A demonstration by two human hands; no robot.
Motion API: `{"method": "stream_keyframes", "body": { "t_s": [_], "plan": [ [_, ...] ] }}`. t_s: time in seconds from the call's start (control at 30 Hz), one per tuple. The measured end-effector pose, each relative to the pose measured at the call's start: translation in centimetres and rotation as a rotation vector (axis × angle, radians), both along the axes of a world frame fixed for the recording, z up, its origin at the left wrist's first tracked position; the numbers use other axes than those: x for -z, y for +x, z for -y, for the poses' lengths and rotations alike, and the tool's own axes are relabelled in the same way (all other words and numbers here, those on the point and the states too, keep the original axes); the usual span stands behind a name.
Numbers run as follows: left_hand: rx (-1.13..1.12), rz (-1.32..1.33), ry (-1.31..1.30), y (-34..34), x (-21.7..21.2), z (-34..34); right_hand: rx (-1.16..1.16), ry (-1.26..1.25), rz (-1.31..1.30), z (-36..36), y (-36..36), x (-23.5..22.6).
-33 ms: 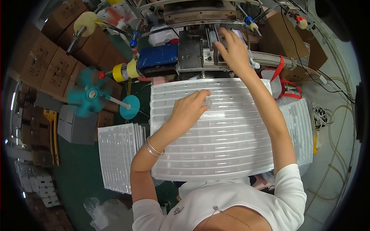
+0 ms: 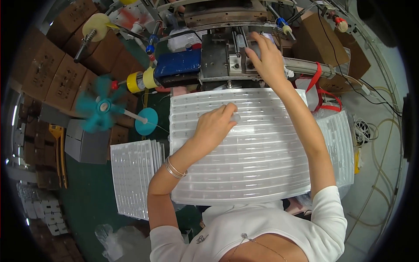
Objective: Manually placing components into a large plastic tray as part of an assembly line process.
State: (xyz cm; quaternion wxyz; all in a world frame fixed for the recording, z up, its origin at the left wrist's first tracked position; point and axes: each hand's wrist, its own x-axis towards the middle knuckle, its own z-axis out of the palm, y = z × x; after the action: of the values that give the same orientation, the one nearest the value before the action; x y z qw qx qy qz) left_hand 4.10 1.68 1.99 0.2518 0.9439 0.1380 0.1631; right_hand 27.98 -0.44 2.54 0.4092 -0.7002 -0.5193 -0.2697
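Observation:
A large white tray (image 2: 262, 161) lies in front of me, with rows of clear, glossy small pieces. Over its upper left part, my left hand (image 2: 214, 124) is closed, thumb and fingers pinching a small clear round-ended piece (image 2: 235, 117). My right hand (image 2: 269, 63) reaches to the metal fixture of a machine (image 2: 216, 59) beyond the tray. Its thumb and fingers curve around a pale translucent piece (image 2: 255, 49), mostly hidden by the hand. Beside it, another clear tube-like piece (image 2: 241, 41) sits between metal rods.
A blue block (image 2: 179, 63) is on the machine's left. A teal fan (image 2: 104, 106) spins near stacked cartons (image 2: 65, 83). More trays stand left (image 2: 131, 179) and right (image 2: 338, 148). A red strap (image 2: 315, 78) hangs at right. Part of another person's hand (image 2: 176, 6) shows at the top.
My right hand has shifted slightly right at the fixture, and the translucent piece between its fingers shows more. My left hand has barely moved. Another person's hand has appeared at the top.

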Motion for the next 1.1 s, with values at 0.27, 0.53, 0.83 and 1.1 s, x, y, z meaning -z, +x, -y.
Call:
{"method": "stream_keyframes", "body": {
  "t_s": [0.27,0.53,0.83,1.1],
  "plan": [
    [0.150,-0.260,0.379,-1.8,4.1,0.7,-0.555,-0.639,-0.071,11.9,-5.6,0.8],
    [0.044,-0.054,0.142,-0.1,2.4,2.8,-0.509,-0.826,0.099,14.1,-5.4,4.7],
    [0.179,-0.041,0.174,1.8,5.4,3.0,-0.288,-0.297,-0.783,12.6,-0.1,0.9],
    [0.160,-0.107,-0.024,0.9,4.5,1.5,-0.178,-0.288,-0.671,13.6,0.2,1.4]
  ]
}}
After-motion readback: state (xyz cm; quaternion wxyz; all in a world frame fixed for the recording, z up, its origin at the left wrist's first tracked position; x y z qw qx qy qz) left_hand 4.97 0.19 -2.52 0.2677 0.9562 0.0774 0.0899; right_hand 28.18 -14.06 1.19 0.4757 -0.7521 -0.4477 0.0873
